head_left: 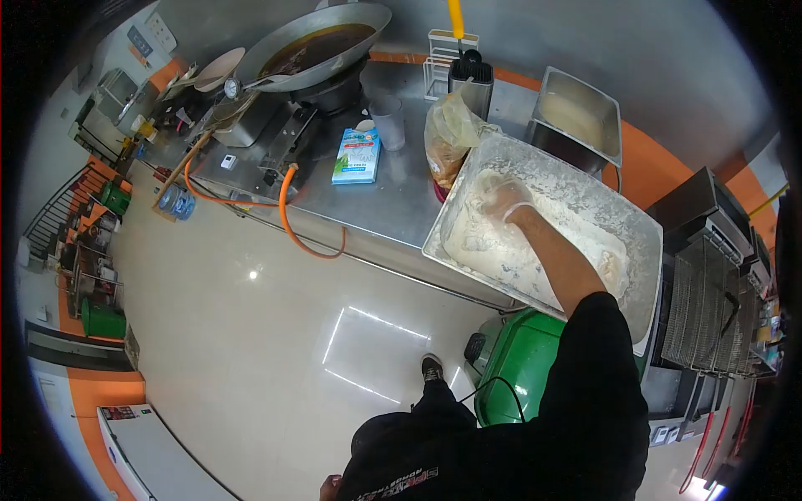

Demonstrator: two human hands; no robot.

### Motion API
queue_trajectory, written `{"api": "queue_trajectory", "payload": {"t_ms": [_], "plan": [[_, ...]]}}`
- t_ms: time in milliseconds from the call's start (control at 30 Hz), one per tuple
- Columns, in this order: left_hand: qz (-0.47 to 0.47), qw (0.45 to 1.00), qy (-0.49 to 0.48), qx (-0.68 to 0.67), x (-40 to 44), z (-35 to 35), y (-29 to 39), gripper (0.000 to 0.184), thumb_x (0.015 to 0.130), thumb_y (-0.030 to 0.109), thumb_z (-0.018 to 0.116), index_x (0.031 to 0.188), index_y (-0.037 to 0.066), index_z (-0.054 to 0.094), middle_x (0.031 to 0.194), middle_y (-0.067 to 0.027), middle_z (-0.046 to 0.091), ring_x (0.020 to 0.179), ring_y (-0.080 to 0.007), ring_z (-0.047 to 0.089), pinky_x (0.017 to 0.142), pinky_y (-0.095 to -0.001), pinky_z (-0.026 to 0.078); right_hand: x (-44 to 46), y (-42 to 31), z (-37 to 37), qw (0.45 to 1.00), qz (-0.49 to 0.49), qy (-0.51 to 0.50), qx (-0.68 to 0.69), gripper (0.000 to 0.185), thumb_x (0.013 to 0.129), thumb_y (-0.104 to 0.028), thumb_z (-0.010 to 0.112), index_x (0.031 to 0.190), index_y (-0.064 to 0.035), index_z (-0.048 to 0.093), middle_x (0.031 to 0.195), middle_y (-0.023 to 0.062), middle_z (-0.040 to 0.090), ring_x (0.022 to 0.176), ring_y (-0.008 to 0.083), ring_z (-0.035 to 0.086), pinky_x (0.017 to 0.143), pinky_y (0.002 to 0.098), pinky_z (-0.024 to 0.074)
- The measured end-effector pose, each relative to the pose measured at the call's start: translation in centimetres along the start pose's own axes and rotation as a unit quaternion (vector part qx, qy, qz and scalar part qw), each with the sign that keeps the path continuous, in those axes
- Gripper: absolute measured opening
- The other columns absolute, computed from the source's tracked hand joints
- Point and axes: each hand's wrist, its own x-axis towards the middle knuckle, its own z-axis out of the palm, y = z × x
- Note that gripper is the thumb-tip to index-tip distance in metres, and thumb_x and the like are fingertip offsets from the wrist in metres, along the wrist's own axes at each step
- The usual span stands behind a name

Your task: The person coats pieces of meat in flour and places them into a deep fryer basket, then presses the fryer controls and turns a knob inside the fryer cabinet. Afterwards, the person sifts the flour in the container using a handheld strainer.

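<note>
My right hand [505, 199], in a clear plastic glove, reaches into a large pale tub [647, 275] at the counter's right end. It touches the white flour-like powder [568, 224] near the tub's far left corner. Its fingers are blurred and partly covered by powder, so I cannot make out whether they hold anything. A pale lump [614, 271] lies in the powder on the right. My left hand [332, 487] hangs low beside my body at the bottom edge, mostly cut off, with its finger pose unclear.
Behind the tub stands a metal container [576, 117] of cloudy liquid. A plastic bag [451, 134], a clear cup [388, 123] and a blue-white box [357, 156] are left of it. A wok [368, 46] of dark oil sits farther left. Below is a green bin [518, 367].
</note>
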Motion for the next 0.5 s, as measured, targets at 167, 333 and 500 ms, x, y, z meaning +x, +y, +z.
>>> {"api": "queue_trajectory", "payload": {"t_ms": [167,333,500], "plan": [[0.111,0.991,0.035,0.068,2.6,1.0,-1.2,0.043,0.091,0.037,0.055,0.124,0.009,0.051,0.103,-0.0185,0.065,0.095,-0.0272,0.062,0.078,-0.0354,0.05,-0.6,-1.3,4.3,0.984,-0.019,0.175,0.015,0.052,0.068,-0.037,0.066,0.113,-0.0128,0.06,0.123,0.0171,0.053,0.112,0.0334,0.054,0.093,0.0411,0.0442],[0.1,0.994,0.031,0.028,2.1,-0.1,0.1,0.041,0.09,0.035,0.056,0.123,0.01,0.052,0.105,-0.0192,0.065,0.096,-0.028,0.063,0.079,-0.0362,0.05,-1.3,-2.7,1.0,0.997,0.04,0.007,-0.07,0.062,0.075,-0.043,0.06,0.127,-0.0103,0.052,0.138,0.019,0.042,0.124,0.0351,0.042,0.103,0.0423,0.0349],[0.143,0.987,0.06,0.038,2.9,-1.0,1.4,0.041,0.09,0.035,0.056,0.123,0.011,0.052,0.106,-0.0188,0.065,0.096,-0.0279,0.063,0.079,-0.0363,0.05,1.9,2.5,3.4,0.987,-0.11,0.116,0.034,0.051,0.076,-0.033,0.064,0.122,-0.0157,0.056,0.116,0.0199,0.058,0.109,0.0341,0.053,0.096,0.042,0.0408]]}}
